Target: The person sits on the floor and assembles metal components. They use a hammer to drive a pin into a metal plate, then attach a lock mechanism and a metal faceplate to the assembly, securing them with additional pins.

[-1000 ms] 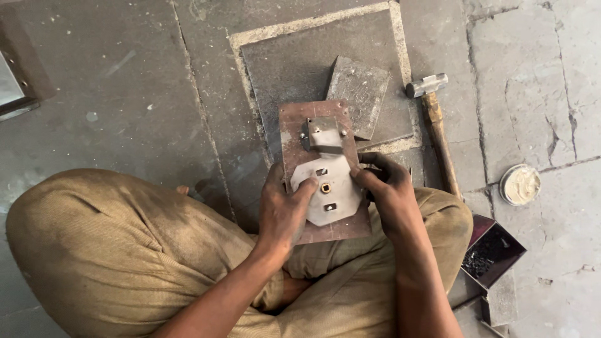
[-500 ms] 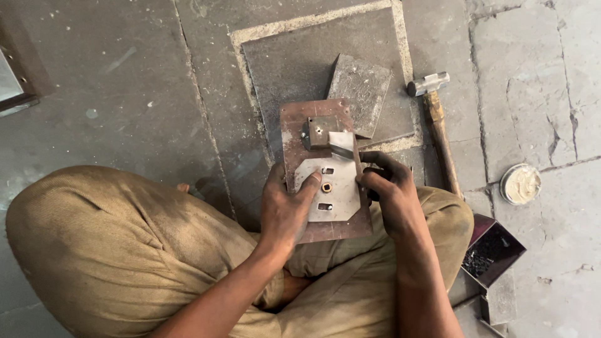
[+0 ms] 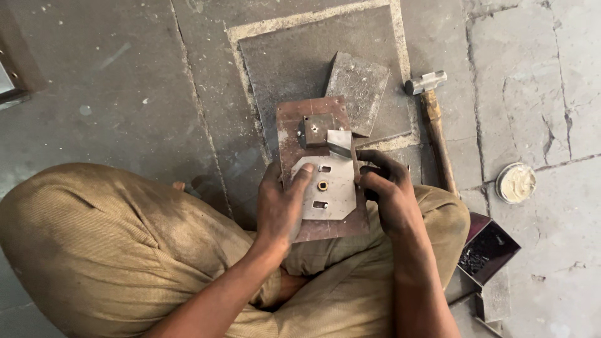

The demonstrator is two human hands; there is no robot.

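- The left hand (image 3: 282, 206) lies flat on the left edge of a pale metal plate (image 3: 332, 191), fingers (image 3: 302, 178) stretched over its far-left corner, pressing rather than gripping.
- The right hand (image 3: 385, 191) pinches the plate's right edge, fingers curled narrow around it.
- The plate, with two small slots and a brass-ringed hole, rests on a rusty steel slab (image 3: 316, 125) across the person's lap.
- Against half a second ago, the plate has slid far-ward so its far edge now tucks just under the small grey block (image 3: 325, 133) fixed at the slab's far end; earlier it sat a little nearer and more tilted.
- Both hands have kept their sides of the plate.
- A hammer (image 3: 432, 119) lies right of the slab, on the floor.
- A round tin of pale paste (image 3: 516, 183) sits further right, well apart.
- A dark open box (image 3: 485, 250) is near the right knee.
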